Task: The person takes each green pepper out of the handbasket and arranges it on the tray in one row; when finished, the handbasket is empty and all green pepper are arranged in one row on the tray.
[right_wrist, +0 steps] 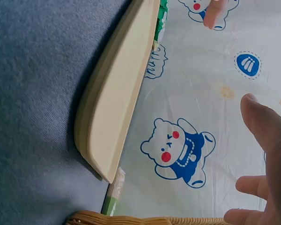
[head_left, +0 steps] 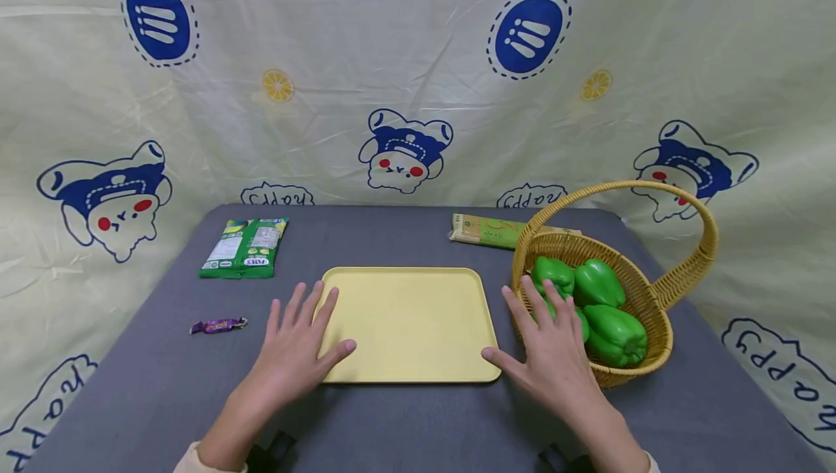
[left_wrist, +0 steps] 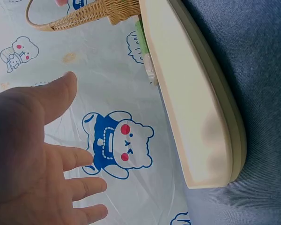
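A pale yellow rectangular tray (head_left: 408,324) lies in the middle of the grey table. Over its left edge hovers my left hand (head_left: 294,350), fingers spread and holding nothing; the left wrist view shows the same hand (left_wrist: 47,159) apart from the tray (left_wrist: 196,108). My right hand (head_left: 555,353) is spread above the gap between the tray's right edge and a wicker basket (head_left: 660,328), overlapping the basket's near left rim in the head view. Several green bell peppers (head_left: 615,334) sit in that basket, partly hidden by the fingers. In the right wrist view the right hand (right_wrist: 267,164) is empty.
A green snack bag (head_left: 244,249) lies at the back left, with a purple-wrapped candy (head_left: 218,326) nearer the front. Behind the basket lies a long green and tan packet (head_left: 486,231), partly covered by it. The basket's tall handle (head_left: 692,270) arches up at the right.
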`<state>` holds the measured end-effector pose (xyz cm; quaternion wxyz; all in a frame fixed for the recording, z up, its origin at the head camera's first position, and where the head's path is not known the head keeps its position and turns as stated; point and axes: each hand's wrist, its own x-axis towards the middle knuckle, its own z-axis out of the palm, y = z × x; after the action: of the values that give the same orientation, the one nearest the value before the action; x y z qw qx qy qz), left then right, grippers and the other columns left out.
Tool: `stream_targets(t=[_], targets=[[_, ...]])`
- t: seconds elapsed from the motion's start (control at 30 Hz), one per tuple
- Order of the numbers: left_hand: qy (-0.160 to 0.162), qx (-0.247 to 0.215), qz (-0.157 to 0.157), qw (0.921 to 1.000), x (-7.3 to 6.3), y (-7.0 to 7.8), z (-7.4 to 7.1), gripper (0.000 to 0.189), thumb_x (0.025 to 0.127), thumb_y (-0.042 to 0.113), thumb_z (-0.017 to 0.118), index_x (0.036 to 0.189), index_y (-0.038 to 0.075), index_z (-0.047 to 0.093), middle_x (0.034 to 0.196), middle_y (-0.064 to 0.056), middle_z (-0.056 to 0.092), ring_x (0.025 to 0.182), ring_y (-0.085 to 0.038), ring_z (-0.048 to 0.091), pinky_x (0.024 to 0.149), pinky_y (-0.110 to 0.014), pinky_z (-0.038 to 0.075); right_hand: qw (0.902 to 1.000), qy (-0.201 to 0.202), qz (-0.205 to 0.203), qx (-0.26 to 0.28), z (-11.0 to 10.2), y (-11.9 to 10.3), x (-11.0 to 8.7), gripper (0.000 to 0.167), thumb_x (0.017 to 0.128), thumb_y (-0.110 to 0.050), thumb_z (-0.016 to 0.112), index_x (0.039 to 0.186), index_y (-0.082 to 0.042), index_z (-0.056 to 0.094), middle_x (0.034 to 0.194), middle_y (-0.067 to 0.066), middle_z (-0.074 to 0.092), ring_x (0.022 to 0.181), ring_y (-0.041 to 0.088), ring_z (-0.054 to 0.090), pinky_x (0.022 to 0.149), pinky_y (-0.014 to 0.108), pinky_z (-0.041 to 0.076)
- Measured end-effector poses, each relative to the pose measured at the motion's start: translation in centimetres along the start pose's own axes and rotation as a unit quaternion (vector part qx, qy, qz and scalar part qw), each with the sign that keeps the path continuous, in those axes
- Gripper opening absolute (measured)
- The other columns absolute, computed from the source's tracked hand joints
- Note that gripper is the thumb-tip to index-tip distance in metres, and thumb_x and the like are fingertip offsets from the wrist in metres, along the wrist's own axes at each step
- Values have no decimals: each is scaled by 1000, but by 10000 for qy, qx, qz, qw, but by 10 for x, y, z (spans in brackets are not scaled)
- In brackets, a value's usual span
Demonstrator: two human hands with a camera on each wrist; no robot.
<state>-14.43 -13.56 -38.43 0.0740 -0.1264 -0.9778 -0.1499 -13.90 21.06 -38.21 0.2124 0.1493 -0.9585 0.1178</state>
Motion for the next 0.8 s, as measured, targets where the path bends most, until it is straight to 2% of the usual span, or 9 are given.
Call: stream_targets(t=[0.4, 0.8], targets=[[-13, -357, -39, 9994, -2, -7, -5, 76, 88, 48, 58, 148, 12, 31, 155, -17, 26, 144, -40, 14, 111, -63, 7, 9999, 62, 24, 109, -14, 15, 2, 83, 74, -48, 74, 143, -16, 40, 149, 17, 34, 135, 40, 25, 102, 66, 21], [27, -578, -30, 9983, -4, -17, -6, 73, 88, 45, 59, 146, 9, 34, 153, -17, 30, 143, -40, 16, 110, -63, 11, 9989, -104, 149, 425, -24, 31, 3, 79, 77, -46, 73, 142, -13, 41, 143, 21, 39, 128, 44, 32, 97, 65, 24]])
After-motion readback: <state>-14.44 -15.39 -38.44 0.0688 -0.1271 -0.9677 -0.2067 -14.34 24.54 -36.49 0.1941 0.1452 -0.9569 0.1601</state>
